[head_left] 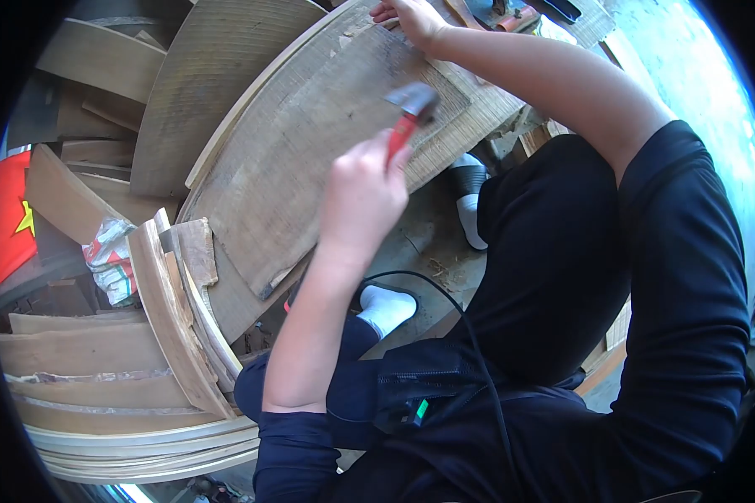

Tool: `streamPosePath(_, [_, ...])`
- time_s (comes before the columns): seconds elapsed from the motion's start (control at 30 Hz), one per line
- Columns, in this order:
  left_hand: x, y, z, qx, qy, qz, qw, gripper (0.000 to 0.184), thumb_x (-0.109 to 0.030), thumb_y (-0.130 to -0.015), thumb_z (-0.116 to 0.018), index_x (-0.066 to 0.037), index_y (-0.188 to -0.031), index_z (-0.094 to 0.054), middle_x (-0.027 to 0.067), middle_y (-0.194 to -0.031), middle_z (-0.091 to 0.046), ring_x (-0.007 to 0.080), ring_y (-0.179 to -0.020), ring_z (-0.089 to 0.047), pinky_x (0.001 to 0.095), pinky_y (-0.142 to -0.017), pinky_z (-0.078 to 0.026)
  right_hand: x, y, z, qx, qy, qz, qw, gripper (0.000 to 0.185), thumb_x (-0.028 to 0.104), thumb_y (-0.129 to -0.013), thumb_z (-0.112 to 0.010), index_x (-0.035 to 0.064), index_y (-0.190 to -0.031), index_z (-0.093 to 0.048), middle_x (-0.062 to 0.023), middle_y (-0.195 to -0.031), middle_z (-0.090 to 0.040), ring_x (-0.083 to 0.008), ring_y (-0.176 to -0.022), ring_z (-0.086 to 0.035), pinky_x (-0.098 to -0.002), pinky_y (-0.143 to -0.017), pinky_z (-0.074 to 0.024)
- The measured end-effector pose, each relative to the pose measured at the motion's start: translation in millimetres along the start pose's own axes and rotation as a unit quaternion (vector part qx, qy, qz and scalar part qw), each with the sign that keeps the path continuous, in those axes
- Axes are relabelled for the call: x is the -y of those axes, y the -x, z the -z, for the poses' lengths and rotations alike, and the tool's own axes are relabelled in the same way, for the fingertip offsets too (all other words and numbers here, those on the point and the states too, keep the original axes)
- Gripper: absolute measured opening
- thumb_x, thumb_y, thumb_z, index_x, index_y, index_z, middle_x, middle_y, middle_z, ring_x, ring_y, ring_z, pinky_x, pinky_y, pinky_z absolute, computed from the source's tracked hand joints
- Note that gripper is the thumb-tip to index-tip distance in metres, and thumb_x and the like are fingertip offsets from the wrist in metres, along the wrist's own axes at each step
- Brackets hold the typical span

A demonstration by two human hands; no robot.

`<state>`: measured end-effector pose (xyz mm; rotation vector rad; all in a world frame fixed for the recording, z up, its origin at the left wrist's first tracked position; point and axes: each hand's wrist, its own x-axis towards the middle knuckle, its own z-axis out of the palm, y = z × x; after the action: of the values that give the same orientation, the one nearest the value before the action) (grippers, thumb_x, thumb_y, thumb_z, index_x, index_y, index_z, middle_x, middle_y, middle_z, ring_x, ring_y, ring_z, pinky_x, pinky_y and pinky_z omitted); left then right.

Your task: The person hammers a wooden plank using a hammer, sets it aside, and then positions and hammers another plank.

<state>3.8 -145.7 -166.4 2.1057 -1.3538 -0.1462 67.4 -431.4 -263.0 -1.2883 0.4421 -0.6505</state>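
Note:
My left hand (365,197) is wrapped round the red handle of a hammer (402,134). The hammer's metal head is slightly blurred and hangs above a broad, worn wooden board (268,176). At the far end of that board is my right hand (415,25), partly cut off by the top of the view. Its fingers reach out to the left by the board's edge, and no held object shows in them. Under the hammer, a smaller flat panel (440,88) seems to lie on the board. Whatever the hammer head faces is hidden by blur.
Curved wooden pieces (172,310) lean at the board's left end, with stacked boards (92,352) beyond. A plastic bag (111,260) and a red cloth with a yellow star (13,220) are at far left. A black cable (445,293) crosses my lap. Tools (520,18) lie at top right.

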Motion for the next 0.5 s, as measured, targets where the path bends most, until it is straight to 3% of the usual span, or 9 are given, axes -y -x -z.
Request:
streamPosePath(0.1, [-1, 0, -7, 0.027, -0.01, -0.017, 0.999, 0.025, -0.014, -0.095, -0.067, 0.005, -0.11, -0.068, 0.0253, -0.092, -0.07, 0.0434, -0.085, -0.07, 0.0486, -0.076, -0.056, 4, 0, -3, 0.008, -0.009, -0.005, 1.0, 0.044, 0.045, -0.101, -0.055, 0.0053, -0.12, -0.061, -0.0084, -0.098, -0.065, -0.0193, -0.086, -0.062, -0.0329, -0.078, -0.0494])
streamPosePath(0.23, [1, -5, -17, -0.005, -0.002, -0.029, 1.0, 0.025, -0.015, -0.095, -0.066, 0.005, -0.11, -0.068, 0.0251, -0.091, -0.07, 0.0435, -0.086, -0.07, 0.0493, -0.076, -0.056, 8, 5, 3, -0.006, 0.017, -0.022, 1.0, 0.043, 0.046, -0.101, -0.055, 0.0063, -0.117, -0.061, -0.0088, -0.099, -0.066, -0.0193, -0.086, -0.061, -0.0342, -0.077, -0.049])
streamPosePath(0.3, [4, -12, -13, -0.01, -0.011, -0.024, 1.0, 0.024, -0.015, -0.095, -0.066, 0.005, -0.109, -0.069, 0.025, -0.09, -0.07, 0.0438, -0.086, -0.07, 0.0497, -0.076, -0.056, 8, 0, 3, 0.001, -0.077, -0.045, 0.996, 0.043, 0.047, -0.101, -0.054, 0.0076, -0.116, -0.059, -0.0102, -0.098, -0.066, -0.0205, -0.084, -0.062, -0.036, -0.075, -0.0491])
streamPosePath(0.5, [16, -35, 2, -0.044, -0.035, 0.035, 0.998, 0.02, -0.018, -0.096, -0.065, 0.002, -0.097, -0.068, 0.0264, -0.086, -0.069, 0.0459, -0.081, -0.068, 0.0523, -0.072, -0.053, 9, -5, 7, 0.004, -0.122, -0.077, 0.99, 0.045, 0.05, -0.101, -0.053, 0.0078, -0.117, -0.057, -0.014, -0.096, -0.067, -0.0236, -0.078, -0.064, -0.0382, -0.072, -0.0501])
